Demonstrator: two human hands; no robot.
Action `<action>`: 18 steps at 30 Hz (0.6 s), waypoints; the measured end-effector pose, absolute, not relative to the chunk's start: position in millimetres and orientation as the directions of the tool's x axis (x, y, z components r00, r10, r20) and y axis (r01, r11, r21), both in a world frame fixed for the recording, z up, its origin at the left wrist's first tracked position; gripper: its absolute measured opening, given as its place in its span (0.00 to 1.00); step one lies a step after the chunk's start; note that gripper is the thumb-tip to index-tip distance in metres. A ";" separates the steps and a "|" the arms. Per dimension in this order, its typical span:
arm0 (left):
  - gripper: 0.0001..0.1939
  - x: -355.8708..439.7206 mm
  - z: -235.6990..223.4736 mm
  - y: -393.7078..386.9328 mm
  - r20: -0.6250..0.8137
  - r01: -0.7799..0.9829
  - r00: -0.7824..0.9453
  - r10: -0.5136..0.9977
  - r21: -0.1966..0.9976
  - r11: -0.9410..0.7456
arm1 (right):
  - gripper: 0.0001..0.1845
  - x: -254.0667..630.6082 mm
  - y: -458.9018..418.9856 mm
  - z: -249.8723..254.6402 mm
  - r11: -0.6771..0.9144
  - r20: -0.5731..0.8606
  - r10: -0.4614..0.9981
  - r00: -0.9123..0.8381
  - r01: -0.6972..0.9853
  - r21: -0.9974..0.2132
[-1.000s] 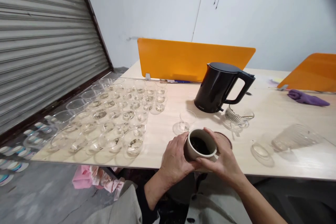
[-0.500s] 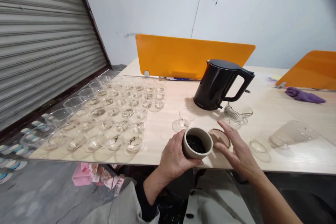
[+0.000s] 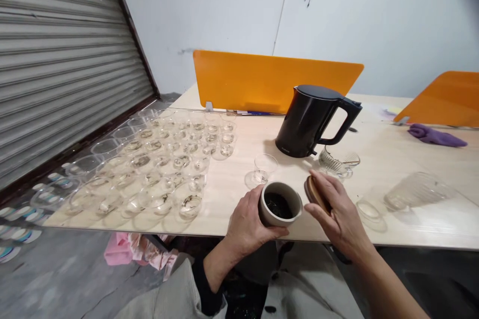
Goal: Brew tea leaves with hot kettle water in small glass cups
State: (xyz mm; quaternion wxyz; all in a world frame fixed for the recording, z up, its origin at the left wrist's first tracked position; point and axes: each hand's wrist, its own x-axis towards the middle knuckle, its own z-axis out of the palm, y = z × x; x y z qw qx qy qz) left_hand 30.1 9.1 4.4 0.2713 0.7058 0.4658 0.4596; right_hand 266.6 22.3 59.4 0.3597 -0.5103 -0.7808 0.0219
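My left hand is wrapped round a light grey cup with dark contents inside, tilted slightly toward me near the table's front edge. Just right of it, my right hand grips a round brown lid by its edges, turned up on its side. A small gap parts the lid from the cup. Beyond the cup stands one clear plastic cup. Behind my right hand lies a clear ribbed glass vessel with dark bits in it, beside a black electric kettle.
Many clear plastic cups with a little liquid and dark bits crowd the table's left side. A stack of clear cups lies at right, near a clear ring-like piece. Farther back are a purple cloth and an orange divider.
My right hand has left the cup, moved right and picked up the brown lid from the table, tipping it on edge. My left hand keeps hold of the cup, shifted slightly left.
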 end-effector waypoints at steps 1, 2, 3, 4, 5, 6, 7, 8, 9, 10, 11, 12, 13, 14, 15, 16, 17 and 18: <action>0.51 30.4 4.2 9.4 0.389 0.413 0.145 0.910 0.812 -0.413 | 0.42 258.6 19.1 68.2 0.533 0.531 0.795 -0.292 0.755 -0.383; 0.51 30.7 3.9 9.6 0.381 0.416 0.146 0.913 0.813 -0.407 | 0.44 249.7 17.1 75.3 0.576 0.517 0.777 -0.359 0.737 -0.354; 0.50 31.3 3.5 9.7 0.375 0.418 0.146 0.916 0.816 -0.401 | 0.46 240.4 16.2 80.6 0.606 0.496 0.761 -0.419 0.730 -0.314; 0.50 31.9 3.0 9.9 0.374 0.417 0.144 0.916 0.817 -0.399 | 0.47 231.3 16.2 84.2 0.624 0.476 0.748 -0.462 0.735 -0.267; 0.49 32.6 2.2 10.1 0.379 0.416 0.144 0.914 0.815 -0.403 | 0.47 222.8 16.9 86.3 0.630 0.457 0.740 -0.493 0.746 -0.215; 0.49 33.4 1.3 10.4 0.390 0.416 0.143 0.910 0.810 -0.413 | 0.46 215.3 17.9 87.1 0.631 0.438 0.736 -0.517 0.759 -0.164; 0.49 34.1 0.2 10.8 0.405 0.419 0.143 0.903 0.802 -0.427 | 0.46 209.1 19.0 87.0 0.629 0.419 0.733 -0.535 0.769 -0.118; 0.48 34.7 -0.9 11.2 0.421 0.425 0.145 0.895 0.791 -0.441 | 0.44 204.1 20.0 86.3 0.626 0.400 0.733 -0.550 0.776 -0.081; 0.48 35.2 -2.0 11.7 0.431 0.433 0.149 0.890 0.781 -0.451 | 0.43 200.3 20.8 85.0 0.623 0.380 0.735 -0.562 0.780 -0.052; 0.48 35.5 -2.8 12.2 0.435 0.441 0.153 0.887 0.773 -0.455 | 0.43 197.6 21.3 83.3 0.620 0.359 0.739 -0.569 0.784 -0.033; 0.48 35.6 -3.3 12.6 0.435 0.445 0.156 0.887 0.770 -0.456 | 0.42 195.8 21.6 81.5 0.616 0.344 0.744 -0.573 0.787 -0.022; 0.48 35.6 -3.7 12.8 0.433 0.446 0.157 0.888 0.771 -0.454 | 0.42 194.7 21.7 79.5 0.610 0.337 0.749 -0.570 0.792 -0.016; 0.49 35.5 -3.8 12.9 0.427 0.444 0.159 0.890 0.774 -0.451 | 0.42 194.1 21.8 77.6 0.603 0.335 0.754 -0.565 0.797 -0.014; 0.49 35.3 -3.7 12.7 0.423 0.439 0.161 0.892 0.778 -0.448 | 0.42 193.8 21.9 75.8 0.598 0.339 0.757 -0.559 0.802 -0.014; 0.49 35.2 -3.7 12.4 0.420 0.434 0.164 0.892 0.782 -0.448 | 0.42 193.6 22.0 74.4 0.594 0.342 0.759 -0.554 0.804 -0.014; 0.48 35.1 -3.6 12.0 0.421 0.429 0.166 0.892 0.783 -0.450 | 0.43 193.5 22.1 73.2 0.592 0.346 0.759 -0.551 0.806 -0.015; 0.48 35.2 -3.6 11.5 0.424 0.426 0.166 0.890 0.784 -0.453 | 0.43 193.2 22.3 72.4 0.589 0.347 0.761 -0.548 0.808 -0.016; 0.48 35.4 -3.7 11.1 0.428 0.424 0.164 0.889 0.783 -0.455 | 0.44 192.9 22.4 71.9 0.586 0.344 0.764 -0.546 0.810 -0.017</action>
